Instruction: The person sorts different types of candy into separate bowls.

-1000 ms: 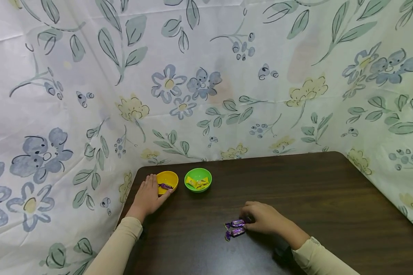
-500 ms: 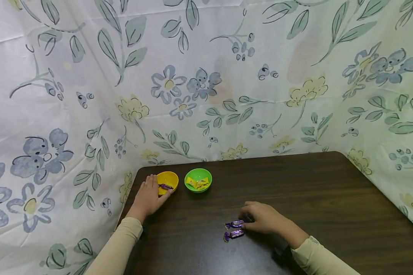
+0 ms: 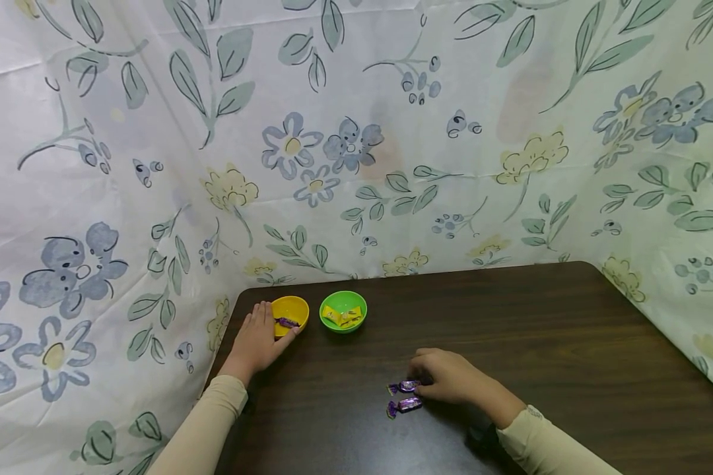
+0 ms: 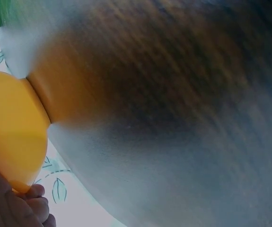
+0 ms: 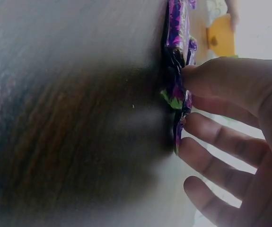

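Observation:
My left hand (image 3: 253, 341) holds the yellow bowl (image 3: 302, 307), fingers along its left side and thumb along its near rim. A purple-wrapped candy (image 3: 288, 322) lies inside that bowl. On the table, my right hand (image 3: 448, 376) pinches the right end of a purple-wrapped candy (image 3: 407, 386); its fingers cover that end. Just nearer lies a second purple-wrapped candy (image 3: 409, 404), roughly parallel to it. The right wrist view has the thumb and fingertips at the twisted purple wrappers (image 5: 178, 94), low over the tabletop.
A green bowl (image 3: 362, 302) with yellow-wrapped candies (image 3: 341, 317) stands right of the yellow bowl. The dark wooden table (image 3: 511, 310) meets a floral cloth (image 3: 356, 218) at its back and sides.
My right hand has edged slightly left. The nearer purple candy has shifted and turned a little. My left hand has stayed at the yellow bowl.

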Demonstrator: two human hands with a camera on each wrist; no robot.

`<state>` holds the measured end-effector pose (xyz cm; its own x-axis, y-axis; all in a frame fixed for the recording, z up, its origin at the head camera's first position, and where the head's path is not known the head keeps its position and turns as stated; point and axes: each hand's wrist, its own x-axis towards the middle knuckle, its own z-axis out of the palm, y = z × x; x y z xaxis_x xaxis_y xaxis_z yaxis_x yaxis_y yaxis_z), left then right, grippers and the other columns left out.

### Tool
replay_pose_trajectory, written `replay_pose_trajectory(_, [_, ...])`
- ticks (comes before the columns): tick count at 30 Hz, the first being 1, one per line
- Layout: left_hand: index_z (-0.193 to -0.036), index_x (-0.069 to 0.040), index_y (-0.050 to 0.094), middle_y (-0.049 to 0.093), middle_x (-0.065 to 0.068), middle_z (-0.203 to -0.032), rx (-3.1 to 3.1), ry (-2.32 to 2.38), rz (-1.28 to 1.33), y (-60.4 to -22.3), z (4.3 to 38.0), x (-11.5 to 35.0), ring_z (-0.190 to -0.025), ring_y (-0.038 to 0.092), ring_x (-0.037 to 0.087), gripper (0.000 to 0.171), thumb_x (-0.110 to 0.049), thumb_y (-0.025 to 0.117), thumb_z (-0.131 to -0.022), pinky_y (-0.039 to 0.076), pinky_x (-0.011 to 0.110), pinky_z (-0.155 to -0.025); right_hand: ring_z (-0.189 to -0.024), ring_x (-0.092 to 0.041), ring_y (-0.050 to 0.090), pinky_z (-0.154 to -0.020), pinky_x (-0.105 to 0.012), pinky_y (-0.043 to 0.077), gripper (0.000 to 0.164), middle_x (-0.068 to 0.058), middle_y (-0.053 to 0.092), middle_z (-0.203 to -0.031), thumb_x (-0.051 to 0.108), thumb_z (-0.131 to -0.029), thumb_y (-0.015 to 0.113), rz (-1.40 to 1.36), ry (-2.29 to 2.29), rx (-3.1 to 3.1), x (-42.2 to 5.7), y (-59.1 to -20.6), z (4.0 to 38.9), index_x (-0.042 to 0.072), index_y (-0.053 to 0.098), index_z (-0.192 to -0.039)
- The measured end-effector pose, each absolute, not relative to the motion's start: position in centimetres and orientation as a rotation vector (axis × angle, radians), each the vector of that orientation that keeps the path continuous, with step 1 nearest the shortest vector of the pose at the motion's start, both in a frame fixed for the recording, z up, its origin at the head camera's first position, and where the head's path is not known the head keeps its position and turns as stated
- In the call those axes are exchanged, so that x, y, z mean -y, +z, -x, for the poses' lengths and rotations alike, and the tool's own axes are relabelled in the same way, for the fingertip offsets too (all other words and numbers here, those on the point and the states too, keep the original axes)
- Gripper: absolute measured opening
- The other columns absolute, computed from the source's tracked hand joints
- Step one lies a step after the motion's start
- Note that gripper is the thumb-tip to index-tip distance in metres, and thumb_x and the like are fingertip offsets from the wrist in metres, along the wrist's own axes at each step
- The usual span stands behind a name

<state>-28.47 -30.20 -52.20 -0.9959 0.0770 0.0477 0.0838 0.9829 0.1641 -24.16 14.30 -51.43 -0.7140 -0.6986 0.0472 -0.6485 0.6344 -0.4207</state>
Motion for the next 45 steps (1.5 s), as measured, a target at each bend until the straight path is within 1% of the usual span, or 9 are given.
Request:
replay_pose_trajectory(5, [-0.163,0.015,0.017,0.019,0.036,-0.171,3.08,-0.259,0.128,-52.1,28.5,30.2,-0.16,0.021,0.053,0.114,-0.079,0.037,-0.101,0.017,0.062,-0.132,-0.079,0.0,0.056,-0.065,-0.025,0.05,0.013,0.011,0.064,-0.095,0.021,-0.088,0.083,1.143,-0.616,-2.736,-14.0,-51.3,24.2,0.025,0.077,-0.099])
replay_pose_trajectory(14, [-0.164,0.014,0.016,0.021,0.035,-0.171,3.085,-0.258,0.12,-52.0,28.5,30.1,-0.16,0.022,0.052,0.113,-0.077,0.039,-0.102,0.016,0.061,-0.132,-0.077,0.003,0.054,-0.065,-0.023,0.05,0.011,0.012,0.063,-0.091,0.021,-0.088,0.082,1.215,-0.593,-2.744,-13.4,-51.7,24.4,0.024,0.076,-0.097])
replay_pose_trajectory(21, [-0.162,0.016,0.02,0.025,0.036,-0.169,3.045,-0.256,0.139,-51.9,28.3,30.0,-0.159,0.024,0.052,0.11,-0.074,0.043,-0.103,0.021,0.062,-0.131,-0.075,0.001,0.055,-0.062,-0.022,0.048,0.012,0.011,0.064,-0.089,0.02,-0.087,0.083,1.254,-0.595,-2.734,-12.9,-51.6,24.4,0.022,0.077,-0.097])
replay_pose_trajectory(30, [-0.163,0.015,0.019,0.023,0.036,-0.17,3.061,-0.275,0.134,-52.0,28.2,30.0,-0.16,0.022,0.052,0.11,-0.074,0.043,-0.103,0.018,0.062,-0.132,-0.075,0.002,0.053,-0.064,-0.02,0.049,0.012,0.011,0.064,-0.089,0.02,-0.088,0.082,1.327,-0.598,-2.726,-11.5,-51.7,24.4,0.021,0.078,-0.099])
replay_pose_trajectory(33, [-0.163,0.015,0.019,0.022,0.036,-0.171,3.067,-0.272,0.129,-52.1,28.3,30.1,-0.16,0.022,0.052,0.109,-0.073,0.043,-0.103,0.017,0.062,-0.132,-0.075,0.004,0.053,-0.065,-0.02,0.049,0.011,0.012,0.064,-0.09,0.021,-0.089,0.081,1.328,-0.591,-2.717,-10.8,-51.7,24.5,0.022,0.078,-0.1])
replay_pose_trajectory(36, [-0.162,0.015,0.02,0.023,0.036,-0.17,3.059,-0.27,0.133,-52.2,28.3,30.2,-0.159,0.023,0.053,0.109,-0.072,0.044,-0.103,0.019,0.062,-0.131,-0.075,0.005,0.051,-0.065,-0.019,0.049,0.009,0.014,0.063,-0.09,0.023,-0.091,0.081,1.322,-0.58,-2.717,-10.1,-51.5,24.5,0.024,0.078,-0.099])
replay_pose_trajectory(41, [-0.162,0.015,0.02,0.024,0.037,-0.17,3.058,-0.265,0.133,-52.3,28.4,30.1,-0.159,0.023,0.053,0.109,-0.073,0.044,-0.103,0.019,0.063,-0.131,-0.072,0.001,0.048,-0.062,-0.02,0.044,0.008,0.014,0.058,-0.088,0.023,-0.092,0.081,1.326,-0.591,-2.716,-8.7,-50.7,24.5,0.024,0.074,-0.097])
replay_pose_trajectory(45, [-0.163,0.015,0.02,0.023,0.036,-0.17,3.063,-0.266,0.13,-52.2,28.3,30.2,-0.159,0.023,0.053,0.109,-0.073,0.044,-0.103,0.018,0.062,-0.132,-0.073,-0.001,0.047,-0.061,-0.021,0.042,0.008,0.012,0.059,-0.089,0.024,-0.095,0.08,1.321,-0.588,-2.713,-7.7,-50.0,24.6,0.023,0.074,-0.099])
